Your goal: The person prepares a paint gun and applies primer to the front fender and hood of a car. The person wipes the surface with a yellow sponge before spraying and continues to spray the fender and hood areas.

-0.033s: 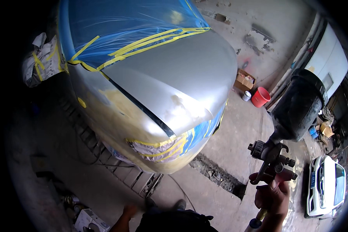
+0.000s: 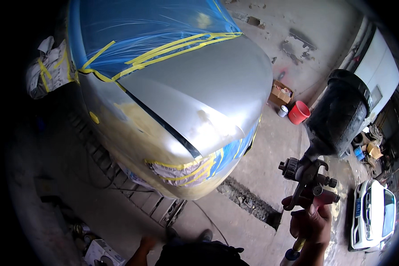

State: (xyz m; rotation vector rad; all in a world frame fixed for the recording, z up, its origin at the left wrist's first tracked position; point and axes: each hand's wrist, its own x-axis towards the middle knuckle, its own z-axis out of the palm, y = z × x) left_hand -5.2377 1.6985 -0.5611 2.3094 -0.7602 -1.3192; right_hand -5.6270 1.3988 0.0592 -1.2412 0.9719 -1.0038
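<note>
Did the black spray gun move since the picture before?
Yes, a little: the spray gun has shifted up and left in the view, closer to the red bucket.

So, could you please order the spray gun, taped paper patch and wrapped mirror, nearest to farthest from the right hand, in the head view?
1. Spray gun: in the right hand.
2. Taped paper patch: on the vehicle's front.
3. Wrapped mirror: far upper left.

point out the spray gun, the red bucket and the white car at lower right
spray gun [image 2: 328, 136]: head view, lower part of its black cup
red bucket [image 2: 295, 117]: head view, outer side wall
white car [image 2: 376, 213]: head view, its hood
</note>
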